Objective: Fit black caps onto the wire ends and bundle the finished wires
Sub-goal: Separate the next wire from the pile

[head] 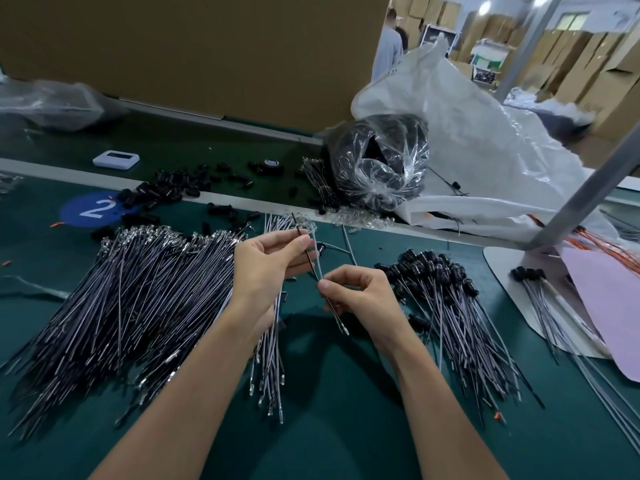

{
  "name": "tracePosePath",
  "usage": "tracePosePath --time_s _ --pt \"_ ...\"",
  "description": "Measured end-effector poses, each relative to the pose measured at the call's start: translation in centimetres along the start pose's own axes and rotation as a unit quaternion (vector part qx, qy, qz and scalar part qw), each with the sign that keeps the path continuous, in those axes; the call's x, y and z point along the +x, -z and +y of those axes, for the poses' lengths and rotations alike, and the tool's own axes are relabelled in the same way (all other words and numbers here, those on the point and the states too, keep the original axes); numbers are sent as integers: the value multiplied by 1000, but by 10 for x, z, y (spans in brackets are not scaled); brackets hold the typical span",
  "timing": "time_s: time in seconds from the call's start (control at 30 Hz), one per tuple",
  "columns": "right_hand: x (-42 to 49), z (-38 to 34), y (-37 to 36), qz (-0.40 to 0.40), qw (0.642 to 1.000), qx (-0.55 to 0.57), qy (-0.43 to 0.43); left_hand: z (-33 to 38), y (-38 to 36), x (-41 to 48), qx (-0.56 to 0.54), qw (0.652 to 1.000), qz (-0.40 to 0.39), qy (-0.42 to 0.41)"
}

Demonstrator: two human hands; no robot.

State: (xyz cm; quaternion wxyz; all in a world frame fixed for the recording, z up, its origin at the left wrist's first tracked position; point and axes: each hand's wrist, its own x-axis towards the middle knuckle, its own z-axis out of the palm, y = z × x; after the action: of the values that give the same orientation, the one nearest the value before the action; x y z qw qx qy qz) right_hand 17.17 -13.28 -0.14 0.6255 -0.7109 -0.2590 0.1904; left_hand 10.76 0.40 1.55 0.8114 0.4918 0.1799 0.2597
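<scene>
View: head camera, looking forward and down over the counter (329, 427).
Left hand (266, 268): grasping; thumb and fingers are pinching the upper part of a thin wire (341, 323) above the counter.
Right hand (360, 292): grasping; thumb and forefinger are pinching the same wire lower down, with the other fingers curling in.
Wire: running slantwise between both hands, its top end sticking out above the left hand, its metal-tipped lower end hanging free below the right hand; no cap is showing on either end.
Loose wires (138, 299): lying in a large fanned pile on the counter, left of the left arm.
Small bunch (270, 358): lying partly under the left wrist, between the two forearms.
Capped wires (450, 306): lying in a pile right of the right hand, black caps gathering at the far end.
Black caps (162, 192): lying scattered along the far edge of the counter, beside a blue sticker (93, 207) marked 2.
Clear bag (377, 164): sitting behind the hands, holding dark parts, leaning against a white sack (485, 150).
Pink sheet (602, 306): lying at the right edge, near a slanting metal post (588, 192).
</scene>
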Motion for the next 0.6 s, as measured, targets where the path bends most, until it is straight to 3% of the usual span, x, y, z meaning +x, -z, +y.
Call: tracePosePath --time_s 0.3,0.6 --pt "1 2 -1 19 999 -10 28 -4 -1 -1 14 1000 -6 0" --pt "3 6 -6 51 995 80 38 8 0 0 87 995 -18 -35"
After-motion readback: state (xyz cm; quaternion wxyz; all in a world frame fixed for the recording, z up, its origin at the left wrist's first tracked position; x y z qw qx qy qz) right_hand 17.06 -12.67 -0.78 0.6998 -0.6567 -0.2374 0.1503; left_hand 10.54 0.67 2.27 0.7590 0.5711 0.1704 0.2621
